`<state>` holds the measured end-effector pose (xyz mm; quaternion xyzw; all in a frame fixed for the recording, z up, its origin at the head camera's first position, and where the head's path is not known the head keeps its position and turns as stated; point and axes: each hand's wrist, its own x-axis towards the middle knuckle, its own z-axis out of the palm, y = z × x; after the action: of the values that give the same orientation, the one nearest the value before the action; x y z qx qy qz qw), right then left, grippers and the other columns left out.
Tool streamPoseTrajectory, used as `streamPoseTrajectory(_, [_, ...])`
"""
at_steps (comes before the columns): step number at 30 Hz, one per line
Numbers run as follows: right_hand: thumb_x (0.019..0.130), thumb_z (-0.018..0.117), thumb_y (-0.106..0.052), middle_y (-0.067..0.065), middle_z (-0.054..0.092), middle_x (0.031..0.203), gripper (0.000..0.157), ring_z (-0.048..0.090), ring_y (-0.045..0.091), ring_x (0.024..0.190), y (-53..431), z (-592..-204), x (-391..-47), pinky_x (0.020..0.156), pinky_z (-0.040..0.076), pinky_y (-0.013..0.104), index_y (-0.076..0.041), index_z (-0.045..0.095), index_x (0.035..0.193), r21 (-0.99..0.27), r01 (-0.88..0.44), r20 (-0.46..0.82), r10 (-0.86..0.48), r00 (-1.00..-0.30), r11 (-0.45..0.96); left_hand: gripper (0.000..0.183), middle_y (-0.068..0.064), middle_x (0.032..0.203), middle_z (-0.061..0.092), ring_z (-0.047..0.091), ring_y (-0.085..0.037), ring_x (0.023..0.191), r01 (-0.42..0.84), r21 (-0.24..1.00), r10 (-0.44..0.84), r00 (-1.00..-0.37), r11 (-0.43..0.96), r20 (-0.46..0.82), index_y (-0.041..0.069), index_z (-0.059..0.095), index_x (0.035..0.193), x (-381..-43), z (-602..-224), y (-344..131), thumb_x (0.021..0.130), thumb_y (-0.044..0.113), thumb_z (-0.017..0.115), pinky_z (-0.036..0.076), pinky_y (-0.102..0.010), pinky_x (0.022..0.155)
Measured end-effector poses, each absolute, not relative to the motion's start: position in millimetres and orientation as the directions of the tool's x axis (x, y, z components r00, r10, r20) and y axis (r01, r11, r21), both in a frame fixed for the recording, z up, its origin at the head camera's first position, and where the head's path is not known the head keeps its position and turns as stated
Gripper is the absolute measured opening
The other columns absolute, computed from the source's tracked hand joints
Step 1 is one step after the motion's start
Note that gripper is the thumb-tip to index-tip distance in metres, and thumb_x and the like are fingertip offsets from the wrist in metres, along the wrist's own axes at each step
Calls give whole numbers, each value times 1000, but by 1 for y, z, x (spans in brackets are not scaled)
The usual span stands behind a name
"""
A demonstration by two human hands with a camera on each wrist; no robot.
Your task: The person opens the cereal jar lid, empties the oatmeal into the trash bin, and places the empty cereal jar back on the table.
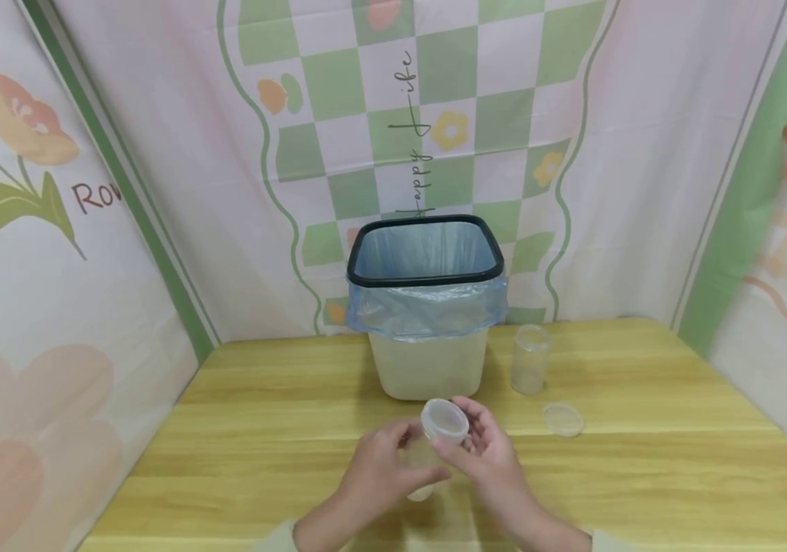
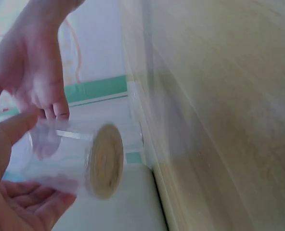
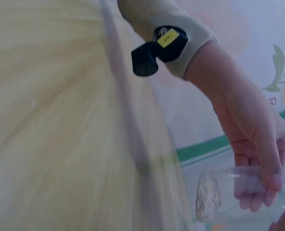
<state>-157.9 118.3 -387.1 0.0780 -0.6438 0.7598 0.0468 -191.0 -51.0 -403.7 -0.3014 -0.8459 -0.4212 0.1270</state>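
Note:
A clear plastic jar point(image 1: 423, 458) is held above the near part of the table, tilted. My left hand point(image 1: 381, 466) grips its body, thumb on one side and fingers on the other. At its top sits a round translucent lid point(image 1: 444, 419), which my right hand point(image 1: 492, 454) holds between thumb and fingers at the rim. In the left wrist view, the jar's round base point(image 2: 106, 161) faces the table. The right wrist view shows the left hand point(image 3: 258, 144) around the see-through wall, the lid end cut off by the frame.
A white bin point(image 1: 427, 360) with a black rim and blue liner stands at the back of the wooden table point(image 1: 262, 429). To its right is a second clear jar point(image 1: 529, 360), upright. A loose clear lid point(image 1: 562, 419) lies in front of that jar.

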Motion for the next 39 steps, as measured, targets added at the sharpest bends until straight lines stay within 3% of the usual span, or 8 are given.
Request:
streamPoseTrajectory(7, [85, 72, -3, 15, 52, 127, 58, 54, 16, 111, 104, -392, -156, 93, 45, 20, 4, 39, 131, -982, -123, 111, 84, -990, -145, 60, -6, 98, 69, 65, -17, 88, 616, 448, 364, -767, 648, 529, 3, 68, 108, -184, -404, -45, 70, 47, 84, 55, -26, 74])
streamPoseTrajectory(13, [86, 72, -6, 14, 55, 126, 55, 54, 16, 110, 101, -398, -157, 91, 45, 20, 4, 41, 130, -989, -98, 86, 114, -990, -111, 58, -7, 95, 69, 66, -18, 86, 623, 421, 375, -758, 659, 534, 3, 67, 103, -183, -407, -44, 69, 46, 85, 55, -26, 74])
streamPoseTrajectory(20, [86, 72, -5, 14, 55, 126, 53, 56, 17, 112, 105, -397, -157, 92, 46, 22, 1, 45, 131, -986, -114, 105, 82, -991, -122, 58, -6, 95, 69, 66, -16, 84, 630, 460, 386, -763, 626, 519, 4, 68, 105, -185, -408, -47, 69, 48, 84, 54, -25, 72])
streamPoseTrajectory(24, [86, 71, -3, 14, 55, 128, 54, 57, 17, 112, 110, -394, -157, 92, 47, 23, 0, 47, 134, -981, -137, 132, 51, -990, -135, 50, 1, 82, 64, 56, -6, 70, 641, 504, 390, -760, 578, 520, 9, 68, 97, -188, -408, -49, 68, 45, 86, 48, -18, 60])
streamPoseTrajectory(27, [86, 70, 0, 16, 56, 130, 56, 59, 16, 109, 112, -393, -157, 91, 48, 23, 0, 47, 137, -978, -162, 158, 43, -987, -132, 46, 5, 77, 59, 50, -5, 66, 626, 550, 383, -777, 553, 499, 12, 66, 93, -189, -407, -49, 66, 42, 88, 44, -17, 57])
streamPoseTrajectory(33, [84, 70, 3, 18, 56, 131, 60, 60, 17, 104, 117, -388, -158, 87, 50, 22, 2, 46, 140, -973, -192, 188, 36, -981, -127, 42, 10, 78, 59, 55, -11, 69, 611, 603, 386, -791, 513, 474, 14, 65, 90, -189, -407, -50, 66, 40, 88, 46, -18, 60])
streamPoseTrajectory(39, [85, 69, 5, 20, 58, 128, 60, 62, 17, 99, 124, -381, -163, 84, 52, 24, 2, 45, 140, -964, -236, 234, 35, -972, -121, 40, 8, 78, 59, 52, -6, 70, 581, 667, 429, -808, 466, 404, 12, 65, 92, -189, -405, -52, 70, 36, 88, 47, -19, 62])
